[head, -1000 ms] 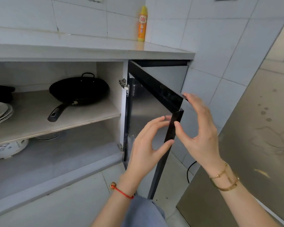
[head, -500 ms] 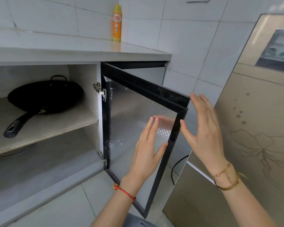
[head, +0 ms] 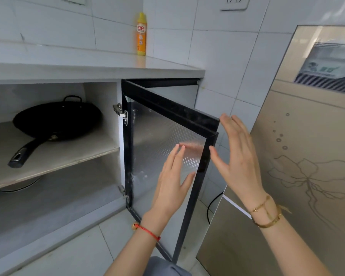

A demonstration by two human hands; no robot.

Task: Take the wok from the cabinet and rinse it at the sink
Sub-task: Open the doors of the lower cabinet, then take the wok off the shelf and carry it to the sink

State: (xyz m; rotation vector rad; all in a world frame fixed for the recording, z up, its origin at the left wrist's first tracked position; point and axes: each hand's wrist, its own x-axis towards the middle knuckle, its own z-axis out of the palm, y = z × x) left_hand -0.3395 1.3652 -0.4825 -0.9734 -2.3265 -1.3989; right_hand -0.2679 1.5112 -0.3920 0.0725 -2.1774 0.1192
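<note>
A black wok (head: 58,120) with a long black handle sits on the upper shelf (head: 54,156) inside the open cabinet, its handle pointing toward the front left. The cabinet door (head: 163,156), black-framed with a patterned metal panel, stands swung open to the right. My left hand (head: 171,182) is open in front of the door's inner face, fingers up, holding nothing. My right hand (head: 237,158) is open just beyond the door's free edge, palm facing the frame and apart from it. Both hands are well right of the wok.
A yellow-orange bottle (head: 141,34) stands on the countertop (head: 100,66) by the tiled wall. A gold-coloured appliance (head: 299,176) fills the right side, close to the door. A round dish (head: 22,186) shows under the shelf. A black cable (head: 211,206) hangs behind the door.
The door has swung wider open and both hands have let go of its edge, fingers now spread. The view has shifted right, so the plates at left are out of sight.
</note>
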